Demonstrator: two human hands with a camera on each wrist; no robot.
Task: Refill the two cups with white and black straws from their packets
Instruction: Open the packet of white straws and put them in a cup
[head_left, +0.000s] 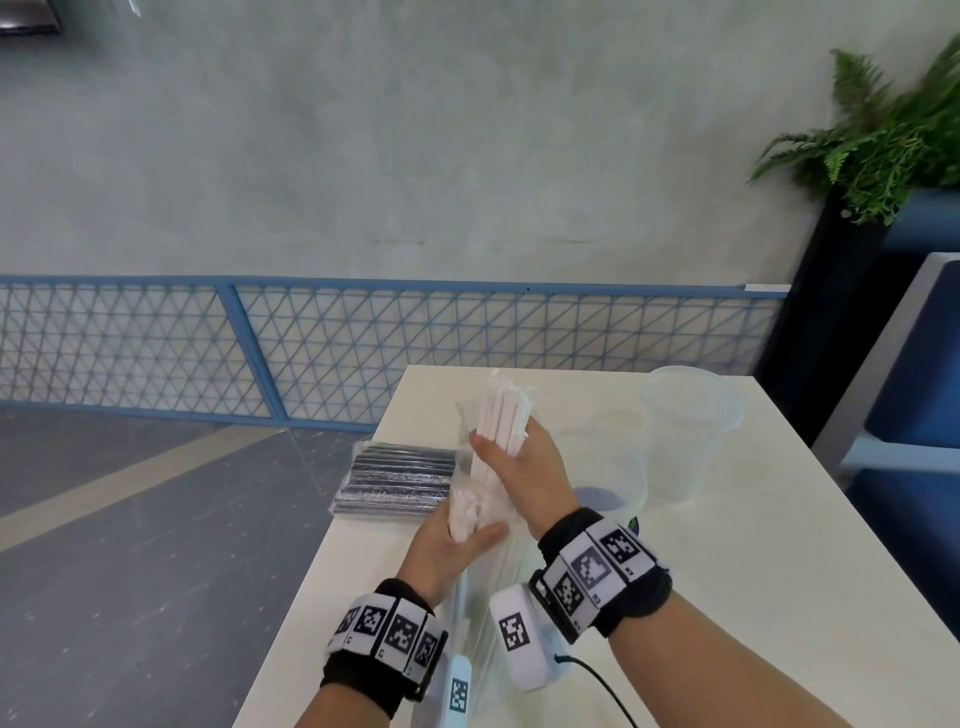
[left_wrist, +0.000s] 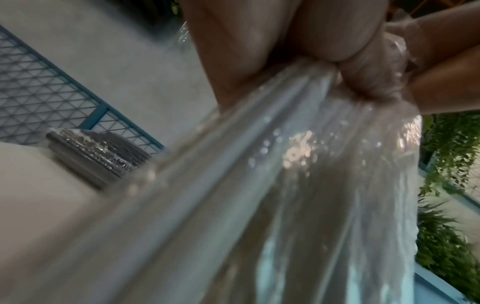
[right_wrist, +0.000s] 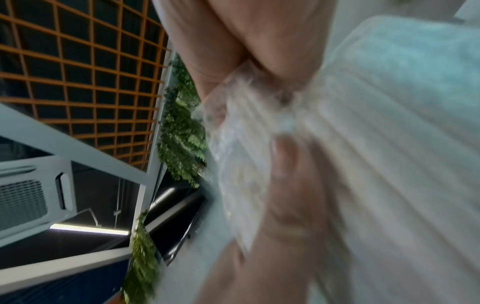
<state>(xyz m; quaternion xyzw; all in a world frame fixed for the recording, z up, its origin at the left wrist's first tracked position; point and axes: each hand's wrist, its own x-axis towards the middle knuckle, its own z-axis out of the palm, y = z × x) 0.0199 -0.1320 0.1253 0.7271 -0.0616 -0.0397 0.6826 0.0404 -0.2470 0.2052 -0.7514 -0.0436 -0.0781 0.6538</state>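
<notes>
A bundle of white straws (head_left: 505, 415) stands nearly upright over the table, half out of its clear plastic packet (head_left: 485, 587). My right hand (head_left: 524, 467) grips the bundle around its middle. My left hand (head_left: 457, 535) holds the crumpled packet around the straws' lower ends; the packet (left_wrist: 298, 185) trails down, shiny and blurred. A sealed packet of black straws (head_left: 397, 480) lies flat at the table's left edge. Two clear plastic cups stand to the right, a nearer one (head_left: 605, 470) and a taller one (head_left: 685, 426).
The white table (head_left: 727, 571) has a left edge close to the black packet, with grey floor below. A blue mesh fence (head_left: 311, 343) runs behind. A potted fern (head_left: 878, 140) and a blue seat (head_left: 924, 395) stand at the right.
</notes>
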